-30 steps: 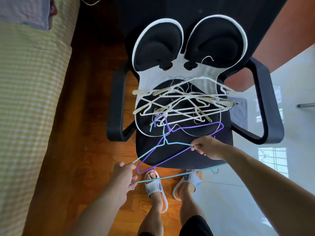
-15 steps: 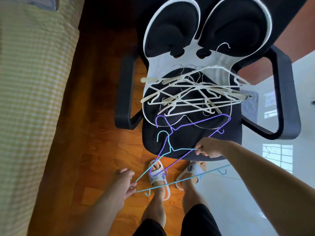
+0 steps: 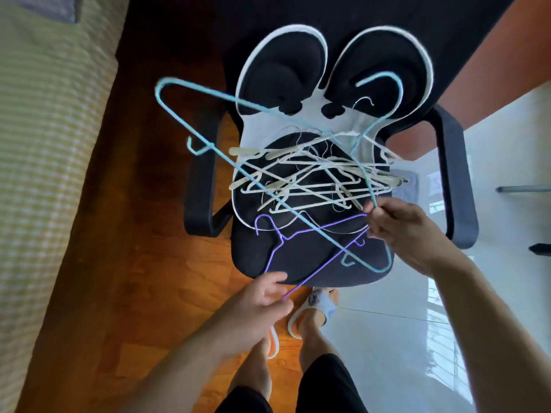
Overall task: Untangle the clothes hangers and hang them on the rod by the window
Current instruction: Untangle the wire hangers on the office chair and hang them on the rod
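Note:
A light blue wire hanger (image 3: 311, 222) is lifted and tilted above the chair, its hook near the backrest. My right hand (image 3: 399, 228) grips one of its arms at the chair's right side. Flat on the black seat (image 3: 256, 254) lies a purple wire hanger (image 3: 328, 226); my left hand (image 3: 262, 302) pinches its near corner at the seat's front edge. Its far end reaches my right hand's fingers. Behind it, several white hangers (image 3: 313, 180) sit tangled in a pile on the seat. The rod and window are out of view.
The black armchair (image 3: 456, 180) has a white-trimmed backrest and two armrests. A bed with a checked cover (image 3: 44, 144) runs along the left. Wooden floor (image 3: 134, 263) meets pale tiles (image 3: 387, 353) on the right. My feet in slippers (image 3: 316, 308) stand at the chair's front.
My right hand has swung the light blue hanger up and free of the purple one. My left hand let go of the blue hanger and took the purple hanger's corner.

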`<state>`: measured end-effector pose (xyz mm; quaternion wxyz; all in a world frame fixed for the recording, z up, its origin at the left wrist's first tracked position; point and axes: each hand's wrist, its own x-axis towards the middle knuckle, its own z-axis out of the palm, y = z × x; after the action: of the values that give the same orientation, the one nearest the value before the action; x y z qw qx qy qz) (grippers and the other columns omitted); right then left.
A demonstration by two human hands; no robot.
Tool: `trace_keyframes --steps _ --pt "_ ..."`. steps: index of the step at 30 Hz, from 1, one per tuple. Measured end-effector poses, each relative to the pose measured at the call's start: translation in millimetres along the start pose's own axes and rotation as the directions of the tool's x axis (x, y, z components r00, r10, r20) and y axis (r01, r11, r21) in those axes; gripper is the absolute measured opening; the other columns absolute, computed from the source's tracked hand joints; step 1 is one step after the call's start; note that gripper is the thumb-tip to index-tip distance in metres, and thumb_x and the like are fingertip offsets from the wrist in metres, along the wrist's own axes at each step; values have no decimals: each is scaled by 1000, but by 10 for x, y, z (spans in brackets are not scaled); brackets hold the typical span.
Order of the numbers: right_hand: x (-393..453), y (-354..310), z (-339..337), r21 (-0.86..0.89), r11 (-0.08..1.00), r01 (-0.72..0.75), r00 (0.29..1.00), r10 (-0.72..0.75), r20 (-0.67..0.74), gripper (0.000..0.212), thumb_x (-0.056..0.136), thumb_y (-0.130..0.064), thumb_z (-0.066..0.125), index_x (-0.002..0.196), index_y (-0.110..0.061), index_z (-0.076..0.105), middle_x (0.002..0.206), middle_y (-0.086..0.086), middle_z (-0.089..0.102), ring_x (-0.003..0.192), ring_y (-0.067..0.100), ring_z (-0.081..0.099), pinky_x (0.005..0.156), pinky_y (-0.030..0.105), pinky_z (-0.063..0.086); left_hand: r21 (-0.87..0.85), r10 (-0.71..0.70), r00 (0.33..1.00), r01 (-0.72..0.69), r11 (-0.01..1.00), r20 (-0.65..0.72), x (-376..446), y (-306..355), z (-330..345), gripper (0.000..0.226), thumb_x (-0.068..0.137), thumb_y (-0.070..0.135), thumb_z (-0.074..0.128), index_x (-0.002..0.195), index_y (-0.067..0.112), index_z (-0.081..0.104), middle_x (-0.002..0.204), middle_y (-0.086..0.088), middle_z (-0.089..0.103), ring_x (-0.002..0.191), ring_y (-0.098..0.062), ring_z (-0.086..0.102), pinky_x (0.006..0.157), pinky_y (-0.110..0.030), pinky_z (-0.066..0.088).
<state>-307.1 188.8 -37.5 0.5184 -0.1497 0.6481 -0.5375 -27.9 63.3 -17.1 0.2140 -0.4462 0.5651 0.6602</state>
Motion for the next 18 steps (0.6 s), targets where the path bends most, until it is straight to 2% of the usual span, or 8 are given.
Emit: trace_keyframes --steps 3,6,7,9,11,13,16,18 --pt "-47 -325 582 233 970 65 988 -96 121 13 99 -12 50 99 -10 63 70 5 50 63 11 49 75 28 50 -12 238 965 -241 970 -111 62 309 129 99 69 61 75 149 56 17 145 24 41 131 7 44 107 -28 43" --pt "-112 -431 1124 385 922 40 964 -136 227 12 100 -10 52 100 -10 64 71 6 54 59 12 50 69 30 49 -152 296 926 -335 930 -233 141 472 89 103 63 49 89 142 57 22 138 15 52 121 0 58 92 -25 54" --pt "-121 -421 1246 416 909 31 965 -135 224 12 100 -9 53 99 -10 65 72 7 56 59 13 49 67 33 46 -187 297 910 -359 915 -290 160 464 39 102 63 44 92 141 53 27 129 12 60 114 -5 64 89 -30 58" --pt "-136 -353 1407 477 879 -18 971 -99 218 14 97 -8 54 98 -10 68 75 7 61 63 15 53 69 36 46 -164 312 884 -385 908 -348 127 399 -81 103 63 38 94 143 48 31 113 18 65 108 -11 68 90 -43 59" --pt "-164 -256 1487 533 840 -97 958 -67 279 16 95 -4 55 98 -10 70 82 10 65 74 19 59 77 36 52 -113 309 897 -360 926 -317 24 324 -150 99 70 26 91 145 45 30 112 26 63 109 -7 67 90 -39 57" --pt "-206 -199 1526 436 897 -71 941 -84 327 17 96 1 58 99 -9 71 89 11 67 84 22 63 85 36 55 -43 289 903 -318 947 -319 -74 240 -165 91 78 4 82 140 50 34 109 27 60 104 -6 66 82 -25 55" --pt "-229 -197 1459 147 989 4 940 -54 337 16 97 2 60 102 -7 72 93 5 71 89 10 65 88 25 54 -13 186 875 -214 977 -447 -145 97 -182 88 78 -14 72 135 45 41 112 10 56 95 -11 61 62 -9 50" --pt "-178 -103 1276 -15 1000 11 969 -7 245 14 100 -2 58 101 -6 72 91 5 72 82 8 66 81 22 54 12 203 811 -235 972 -548 -165 -39 -267 89 75 -22 67 129 45 45 113 0 51 88 -13 58 63 -12 53"
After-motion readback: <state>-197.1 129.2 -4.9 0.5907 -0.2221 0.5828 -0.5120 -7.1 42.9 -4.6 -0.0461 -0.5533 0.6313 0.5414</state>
